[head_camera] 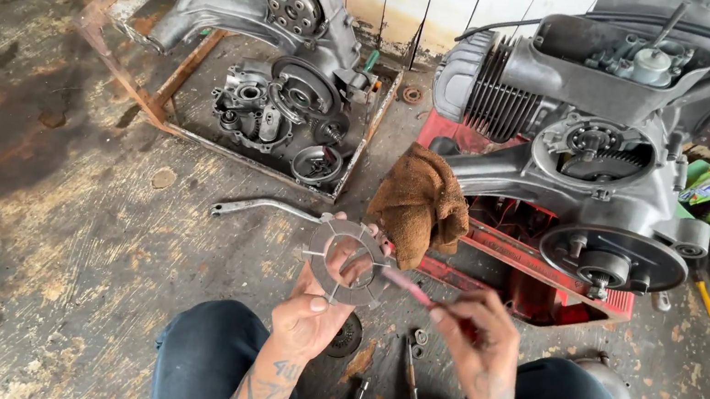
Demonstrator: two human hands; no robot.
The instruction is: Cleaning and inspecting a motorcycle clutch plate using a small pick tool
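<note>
Two hands at work, seen from the head view only. Left hand (308, 313) closed around the lower edge of a flat metal ring with notched tabs (348, 262), held up over the stained concrete floor (48, 212), fingers partly hidden behind the ring. Right hand (479, 337) pinching a thin pink-handled tool (406, 284), tip laid against the ring's inner rim; exact tip shape too small to tell. Brown rag (419, 201) draped just beyond the ring, on a red stand (531, 261) bearing a grey engine (595, 141), its top cut off by the frame edge. Second dismantled engine (293, 80) in a rusty frame (147, 31), well apart. Small parts between the knees, hard to identify.
</note>
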